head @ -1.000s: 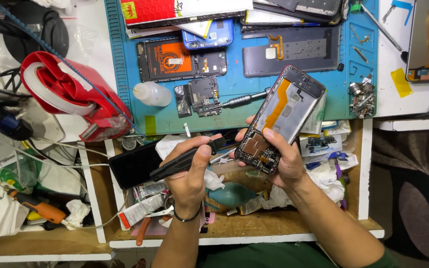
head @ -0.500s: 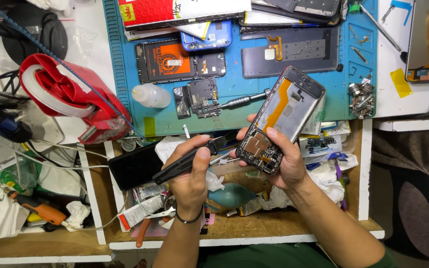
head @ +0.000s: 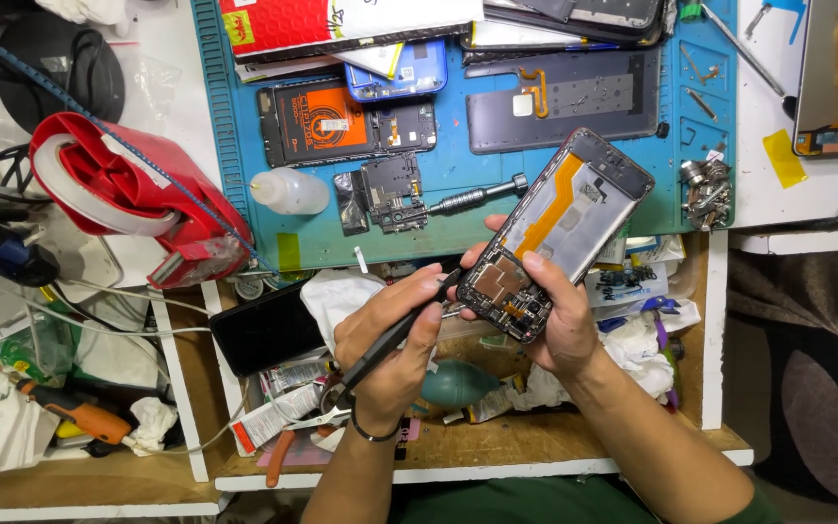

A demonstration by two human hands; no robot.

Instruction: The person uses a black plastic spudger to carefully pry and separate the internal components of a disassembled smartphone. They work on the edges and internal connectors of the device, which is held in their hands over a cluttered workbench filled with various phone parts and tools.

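Phone (head: 560, 233) and tool (head: 395, 335) gripped by hands.

The right hand (head: 560, 325) grips a black opened phone frame with an orange ribbon cable (head: 560, 233), tilted above the blue rubber work mat (head: 458, 233). The left hand (head: 390, 349) holds a slim black prying tool (head: 395, 340), its tip touching the frame's exposed brown circuit board (head: 499, 281). A red tape dispenser (head: 123, 199) sits well to the left.
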